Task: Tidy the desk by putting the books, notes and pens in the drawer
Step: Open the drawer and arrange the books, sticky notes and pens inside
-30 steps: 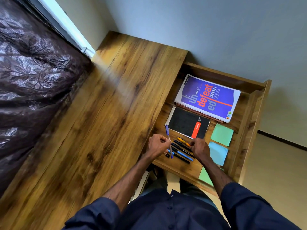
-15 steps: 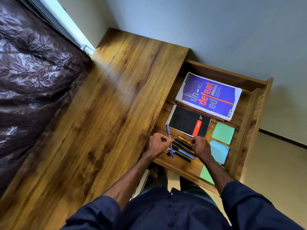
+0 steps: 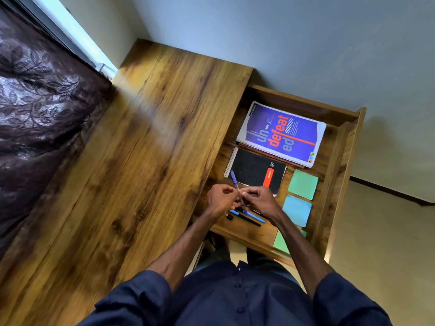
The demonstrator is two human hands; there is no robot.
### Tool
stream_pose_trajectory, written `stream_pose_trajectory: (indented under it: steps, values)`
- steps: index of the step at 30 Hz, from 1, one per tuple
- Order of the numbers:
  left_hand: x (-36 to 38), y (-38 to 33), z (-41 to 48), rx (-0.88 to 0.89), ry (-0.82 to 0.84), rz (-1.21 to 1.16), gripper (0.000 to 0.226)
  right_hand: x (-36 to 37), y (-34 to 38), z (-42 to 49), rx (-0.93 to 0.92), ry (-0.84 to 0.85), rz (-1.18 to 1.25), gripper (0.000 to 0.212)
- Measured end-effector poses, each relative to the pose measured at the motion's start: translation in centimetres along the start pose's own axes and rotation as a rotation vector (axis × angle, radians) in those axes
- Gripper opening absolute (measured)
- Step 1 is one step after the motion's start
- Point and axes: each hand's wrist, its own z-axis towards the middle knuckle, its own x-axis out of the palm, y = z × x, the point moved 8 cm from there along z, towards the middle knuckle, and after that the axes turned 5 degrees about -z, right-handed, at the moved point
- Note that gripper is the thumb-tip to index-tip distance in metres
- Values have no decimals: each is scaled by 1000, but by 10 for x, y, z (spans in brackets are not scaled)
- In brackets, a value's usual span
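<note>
The wooden drawer [image 3: 329, 184] stands pulled out to the right of the desk top. Inside lie a purple book [image 3: 282, 134], a black spiral notebook [image 3: 254, 169], green sticky notes [image 3: 302, 184], blue sticky notes [image 3: 297, 210] and several pens [image 3: 249, 216] near the front. My left hand [image 3: 221, 200] and my right hand [image 3: 259, 201] meet above the pens. Both pinch a clear pen with a blue cap [image 3: 234, 178], which points up and to the left over the notebook's corner.
The wooden desk top [image 3: 141, 172] stretches left of the drawer. A dark patterned curtain [image 3: 40, 114] hangs along its left side under a window. A grey wall is behind, and beige floor lies to the right. More green notes [image 3: 281, 243] sit at the drawer's front.
My right hand left the pens lying in the drawer and came over to my left hand. Both hands now hold the blue-capped pen, raised a little above the other pens.
</note>
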Motion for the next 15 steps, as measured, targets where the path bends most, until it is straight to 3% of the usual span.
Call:
stream_pose_trajectory:
  steps: [5,10,15]
  values:
    - [2,-3,3,12,4,6,25,-6,3,-6,-6,19,60,23]
    - [13,-12,2,32,120,50,27,-38,3,4,19,-147,-101,21]
    - [14,1,6,-47,146,41,21,-85,-18,18,68,-326,-410,19]
